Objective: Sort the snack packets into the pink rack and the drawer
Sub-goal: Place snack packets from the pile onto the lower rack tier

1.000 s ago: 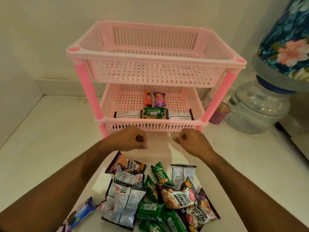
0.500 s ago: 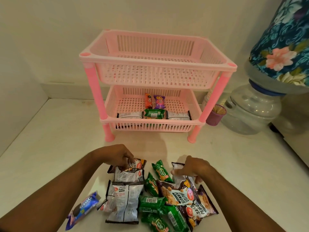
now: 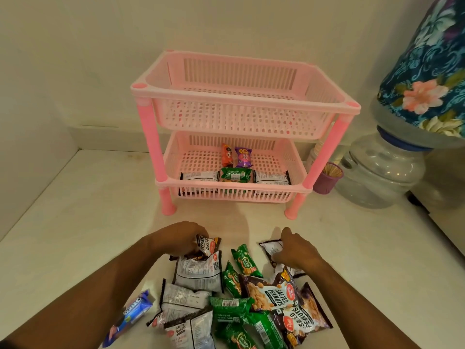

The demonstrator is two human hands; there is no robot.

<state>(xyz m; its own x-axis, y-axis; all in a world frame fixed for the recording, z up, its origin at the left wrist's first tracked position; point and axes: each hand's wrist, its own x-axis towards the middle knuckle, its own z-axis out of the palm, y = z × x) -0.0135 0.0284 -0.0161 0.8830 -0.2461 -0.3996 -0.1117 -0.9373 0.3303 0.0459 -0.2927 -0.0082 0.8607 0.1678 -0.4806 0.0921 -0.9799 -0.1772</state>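
Note:
A pink two-tier rack stands against the wall. Its top basket holds nothing; the lower basket holds an orange packet, a purple packet, a green packet and two silver-black packets. A pile of snack packets lies on the counter in front of me. My left hand grips a salted peanuts packet at the pile's far left. My right hand pinches a silver-black packet at the pile's far right. A blue Oreo packet lies apart at the left.
A small purple cup of toothpicks stands right of the rack. Beside it sits a clear water jug base under a floral cover. White walls bound the counter at the back and left.
Both hands dropped from in front of the rack down onto the pile. The left hand took hold of a peanuts packet and the right hand a silver-black one.

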